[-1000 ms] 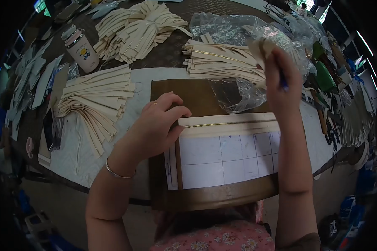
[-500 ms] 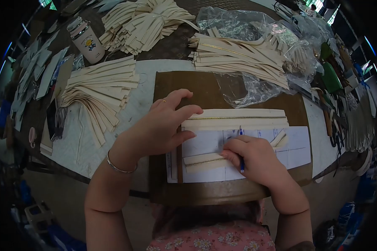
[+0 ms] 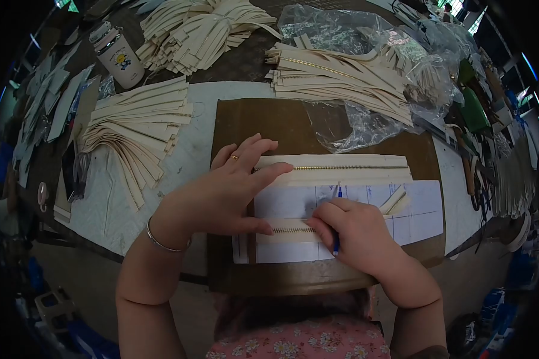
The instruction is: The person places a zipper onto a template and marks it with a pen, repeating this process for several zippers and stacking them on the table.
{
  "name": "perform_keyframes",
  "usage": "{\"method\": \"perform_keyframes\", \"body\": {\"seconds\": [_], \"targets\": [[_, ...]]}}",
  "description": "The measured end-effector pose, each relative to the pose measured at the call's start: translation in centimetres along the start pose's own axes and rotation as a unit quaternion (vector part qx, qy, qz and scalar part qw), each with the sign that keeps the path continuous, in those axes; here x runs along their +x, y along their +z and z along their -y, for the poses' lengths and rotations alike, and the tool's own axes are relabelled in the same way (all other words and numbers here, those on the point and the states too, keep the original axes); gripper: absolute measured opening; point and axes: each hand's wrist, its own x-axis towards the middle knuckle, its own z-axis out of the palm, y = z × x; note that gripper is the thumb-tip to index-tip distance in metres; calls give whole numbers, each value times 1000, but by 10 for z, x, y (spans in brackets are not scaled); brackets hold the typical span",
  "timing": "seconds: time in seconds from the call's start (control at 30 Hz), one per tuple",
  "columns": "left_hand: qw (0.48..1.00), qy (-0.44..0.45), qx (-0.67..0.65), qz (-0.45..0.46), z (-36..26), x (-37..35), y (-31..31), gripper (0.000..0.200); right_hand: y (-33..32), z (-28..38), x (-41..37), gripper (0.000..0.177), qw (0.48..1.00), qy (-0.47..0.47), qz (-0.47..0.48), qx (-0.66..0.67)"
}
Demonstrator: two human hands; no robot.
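Observation:
Fingers spread, my left hand (image 3: pixel 218 197) reaches over the left edge of a white lined sheet (image 3: pixel 281 200). Its thumb rests at the left end of a cream zipper (image 3: pixel 293 233) with brass teeth, lying level across the sheet. A blue pen (image 3: pixel 339 191) stands in my closed right hand (image 3: pixel 362 233), whose fingertips touch the same zipper; the rest of that zipper is hidden under the hand. Above the sheet lies another cream zipper (image 3: pixel 341 173), its left end beneath my left fingers. A small folded cream piece (image 3: pixel 394 202) sits on the sheet's right side.
A brown board (image 3: pixel 251 122) lies beneath the sheet. Cream zipper bundles (image 3: pixel 138 128) are at left, with another bundle (image 3: pixel 203 36) at the back and a stack (image 3: pixel 341 75) beside clear plastic (image 3: pixel 365 128). A white bottle (image 3: pixel 118 57) stands back left; tools (image 3: pixel 470 173) lie right.
My left thumb has moved down onto the left end of the lower zipper, which now lies straighter. My right hand and the pen have shifted slightly left.

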Motion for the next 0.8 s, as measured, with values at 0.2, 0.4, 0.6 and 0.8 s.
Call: {"method": "perform_keyframes", "body": {"seconds": [0.2,0.4,0.6,0.8], "targets": [[999,-28,4,27,-5,3,-3,92,-6,-2,-1,19,1000,-16,-10,-13],[996,-70,18,60,-13,2,-7,90,-36,-26,-27,10,995,50,-11,-86],[996,-67,27,55,-10,1,-5,91,-56,-70,-66,12,972,175,-109,-114],[993,-83,24,76,-18,4,-12,93,-38,-85,-79,14,967,166,-159,-109]]}}
